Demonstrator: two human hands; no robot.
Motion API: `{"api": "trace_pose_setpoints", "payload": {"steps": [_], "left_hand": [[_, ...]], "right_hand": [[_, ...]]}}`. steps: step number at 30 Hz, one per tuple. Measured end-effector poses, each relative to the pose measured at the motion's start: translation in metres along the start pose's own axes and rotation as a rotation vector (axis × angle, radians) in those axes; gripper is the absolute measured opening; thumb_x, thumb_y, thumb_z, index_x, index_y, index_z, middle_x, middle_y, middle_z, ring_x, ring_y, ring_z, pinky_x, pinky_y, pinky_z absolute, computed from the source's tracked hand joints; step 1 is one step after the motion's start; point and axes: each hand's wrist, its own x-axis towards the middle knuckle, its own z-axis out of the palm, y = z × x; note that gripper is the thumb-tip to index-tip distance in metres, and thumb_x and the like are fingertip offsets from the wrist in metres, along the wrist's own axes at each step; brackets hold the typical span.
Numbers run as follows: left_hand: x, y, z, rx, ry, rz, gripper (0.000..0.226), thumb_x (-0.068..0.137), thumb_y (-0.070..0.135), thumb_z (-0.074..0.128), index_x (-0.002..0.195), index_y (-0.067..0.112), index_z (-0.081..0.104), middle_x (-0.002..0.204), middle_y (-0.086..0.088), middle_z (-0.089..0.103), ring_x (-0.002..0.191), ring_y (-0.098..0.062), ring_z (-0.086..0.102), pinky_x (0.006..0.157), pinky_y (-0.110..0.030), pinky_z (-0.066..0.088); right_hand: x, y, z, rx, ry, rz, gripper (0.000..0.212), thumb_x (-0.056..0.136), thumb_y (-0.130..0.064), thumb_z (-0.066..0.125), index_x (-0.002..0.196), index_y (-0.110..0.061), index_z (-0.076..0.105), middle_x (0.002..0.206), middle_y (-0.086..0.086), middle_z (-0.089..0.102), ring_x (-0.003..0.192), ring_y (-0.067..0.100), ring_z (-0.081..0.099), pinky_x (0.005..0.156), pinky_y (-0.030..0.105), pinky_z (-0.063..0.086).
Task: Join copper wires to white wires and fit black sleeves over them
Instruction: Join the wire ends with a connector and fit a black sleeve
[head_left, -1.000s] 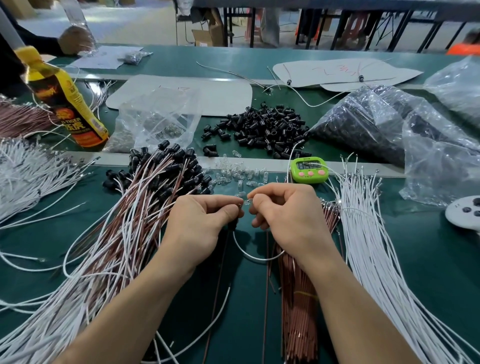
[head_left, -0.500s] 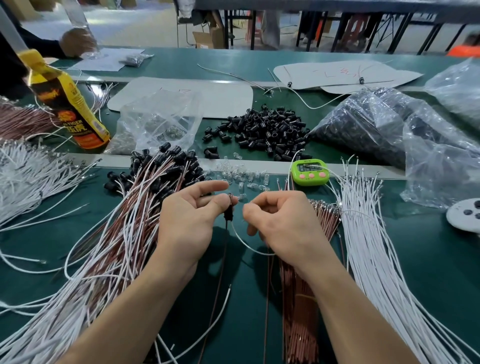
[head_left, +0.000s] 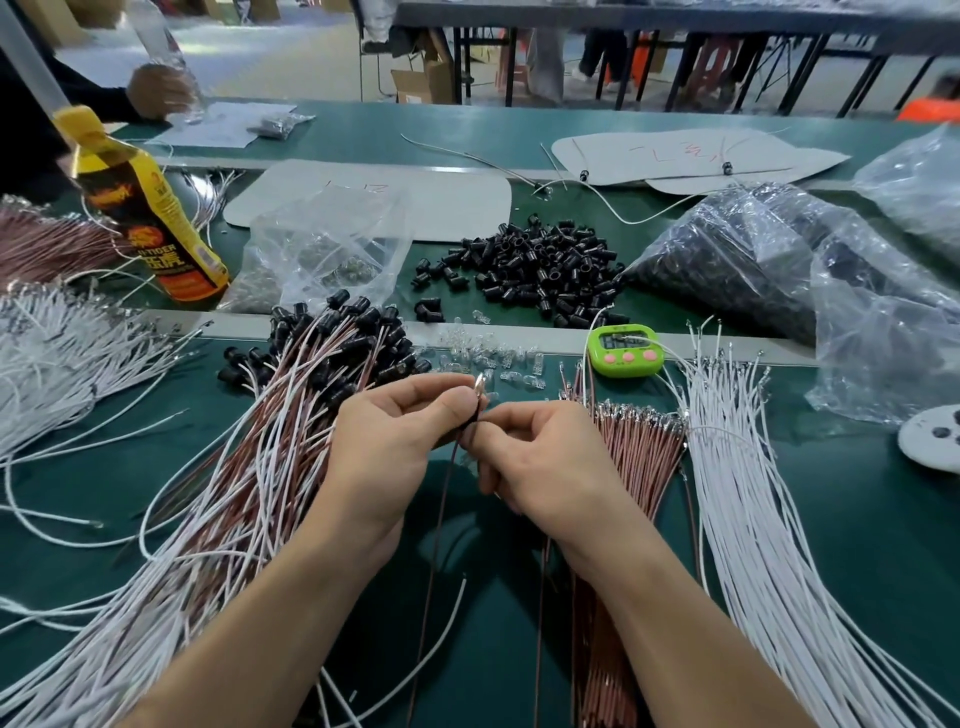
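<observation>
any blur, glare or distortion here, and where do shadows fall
Head view: the wide lens bows straight lines; white glare streaks the clear plastic bag of black sleeves; soft shadows lie on the green table mat under the left hand and right hand; the background is blurred.

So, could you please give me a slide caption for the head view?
Left hand and right hand pinch a copper wire and its black sleeve over the green bench.

Right hand (head_left: 545, 457) has been closed up against left hand (head_left: 395, 441); small black plastic sleeve (head_left: 465, 423) is now pinched between both.
</observation>
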Motion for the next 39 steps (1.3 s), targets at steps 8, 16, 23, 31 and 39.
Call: {"api": "trace_pose_setpoints", "payload": {"steps": [8, 16, 23, 31, 39], "left_hand": [[-0.0003, 0.0037, -0.0005, -0.003, -0.034, -0.05, 0.029, 0.084, -0.004, 0.071, 0.068, 0.018, 0.08, 0.079, -0.012, 0.077, 0.071, -0.016, 0.072, 0.069, -0.021, 0.059], [0.0007, 0.0007, -0.0027, 0.05, -0.009, 0.037, 0.021, 0.082, 0.001, 0.076, 0.075, 0.02, 0.082, 0.08, -0.012, 0.078, 0.078, -0.02, 0.073, 0.079, -0.027, 0.061], [0.0008, 0.0011, -0.0025, 0.095, -0.001, 0.082, 0.027, 0.08, -0.003, 0.077, 0.079, 0.023, 0.084, 0.08, -0.008, 0.079, 0.076, -0.013, 0.074, 0.073, -0.019, 0.056], [0.0019, 0.0002, -0.0046, 0.112, -0.015, 0.08, 0.011, 0.067, 0.016, 0.082, 0.075, 0.022, 0.082, 0.082, -0.01, 0.079, 0.08, -0.018, 0.074, 0.08, -0.027, 0.059], [0.0031, -0.0031, -0.002, 0.13, 0.029, 0.086, 0.021, 0.084, 0.003, 0.077, 0.076, 0.022, 0.083, 0.082, -0.009, 0.079, 0.082, -0.02, 0.075, 0.089, -0.035, 0.06]], "right_hand": [[-0.0009, 0.0044, -0.004, -0.151, -0.001, -0.087, 0.017, 0.092, -0.02, 0.07, 0.078, -0.013, 0.075, 0.053, 0.001, 0.064, 0.044, 0.007, 0.047, 0.046, 0.024, 0.036], [-0.002, 0.0052, -0.0057, -0.198, 0.02, -0.135, 0.013, 0.087, -0.028, 0.068, 0.077, -0.025, 0.076, 0.055, -0.003, 0.066, 0.048, 0.008, 0.054, 0.048, 0.025, 0.042], [-0.0012, 0.0063, -0.0056, -0.258, 0.028, -0.145, 0.015, 0.085, -0.03, 0.066, 0.073, -0.034, 0.076, 0.056, -0.002, 0.066, 0.049, 0.007, 0.053, 0.049, 0.026, 0.043], [-0.0018, 0.006, -0.0065, -0.276, 0.031, -0.143, 0.019, 0.089, -0.027, 0.068, 0.073, -0.035, 0.075, 0.055, -0.007, 0.066, 0.048, 0.003, 0.053, 0.049, 0.019, 0.04], [-0.0016, 0.0061, -0.0061, -0.293, 0.076, -0.131, 0.017, 0.089, -0.023, 0.069, 0.074, -0.027, 0.075, 0.059, 0.004, 0.068, 0.048, 0.009, 0.051, 0.049, 0.029, 0.042]]}}
